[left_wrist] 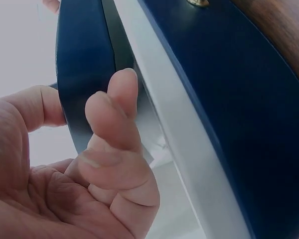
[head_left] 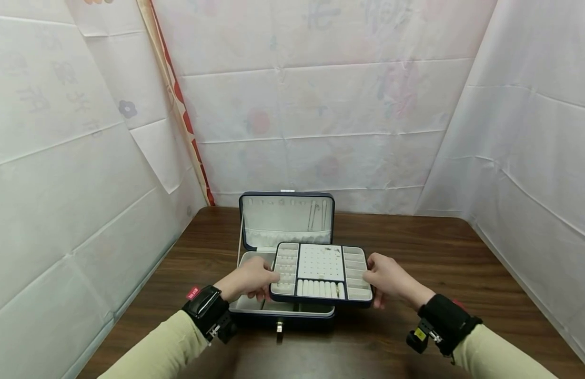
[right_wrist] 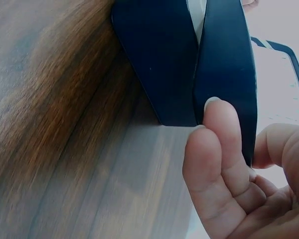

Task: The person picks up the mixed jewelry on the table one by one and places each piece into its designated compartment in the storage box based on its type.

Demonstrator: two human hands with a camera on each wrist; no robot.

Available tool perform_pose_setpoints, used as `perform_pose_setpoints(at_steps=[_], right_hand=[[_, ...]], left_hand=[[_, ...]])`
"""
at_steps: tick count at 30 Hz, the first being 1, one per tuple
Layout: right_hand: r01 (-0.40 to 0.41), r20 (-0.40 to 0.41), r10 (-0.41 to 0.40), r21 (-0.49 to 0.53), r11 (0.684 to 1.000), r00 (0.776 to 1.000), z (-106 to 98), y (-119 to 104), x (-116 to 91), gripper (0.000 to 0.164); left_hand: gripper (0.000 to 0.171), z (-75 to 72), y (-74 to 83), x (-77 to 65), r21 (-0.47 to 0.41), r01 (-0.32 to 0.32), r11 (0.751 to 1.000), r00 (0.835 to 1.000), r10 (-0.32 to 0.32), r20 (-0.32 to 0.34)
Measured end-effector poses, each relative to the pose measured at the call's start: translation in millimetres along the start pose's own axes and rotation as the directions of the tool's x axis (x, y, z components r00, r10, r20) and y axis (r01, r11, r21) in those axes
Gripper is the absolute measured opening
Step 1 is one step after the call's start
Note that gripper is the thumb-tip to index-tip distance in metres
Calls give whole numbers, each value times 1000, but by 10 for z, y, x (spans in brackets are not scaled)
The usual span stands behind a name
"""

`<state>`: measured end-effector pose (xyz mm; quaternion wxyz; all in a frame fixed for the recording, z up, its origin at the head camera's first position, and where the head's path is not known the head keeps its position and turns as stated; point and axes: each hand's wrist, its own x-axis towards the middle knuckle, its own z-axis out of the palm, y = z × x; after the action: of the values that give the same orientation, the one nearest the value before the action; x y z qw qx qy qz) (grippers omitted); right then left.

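Both hands hold a jewelry tray (head_left: 321, 262) by its short sides, over an open navy jewelry box (head_left: 302, 321) and off to its right. My left hand (head_left: 251, 277) pinches the left end, thumb on the rim and fingers below. At the right end, my right hand (head_left: 392, 280) grips in the same way, past the box's side. The tray has pale compartments, a dotted earring panel with a few small pieces, and ring rolls. In the left wrist view the tray's navy wall (left_wrist: 84, 55) is tilted apart from the box's white rim (left_wrist: 164, 94).
The raised lid (head_left: 286, 215) stands behind the tray, with necklaces hanging inside it. A metal clasp (head_left: 279, 327) sits on the box's front. Around the brown wooden table (head_left: 406, 231) hang white patterned sheets (head_left: 349, 116) on the back and both sides.
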<state>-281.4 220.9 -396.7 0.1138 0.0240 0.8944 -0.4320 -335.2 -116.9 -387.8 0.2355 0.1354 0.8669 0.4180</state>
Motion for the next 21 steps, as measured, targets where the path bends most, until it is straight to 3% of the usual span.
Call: perform_pose_setpoints(at_steps=[21], right_hand=[[-8, 0, 8, 10, 1000, 1000, 240, -241, 82, 16]], left_hand=[[20, -193, -152, -76, 120, 79, 990, 995, -70, -72]])
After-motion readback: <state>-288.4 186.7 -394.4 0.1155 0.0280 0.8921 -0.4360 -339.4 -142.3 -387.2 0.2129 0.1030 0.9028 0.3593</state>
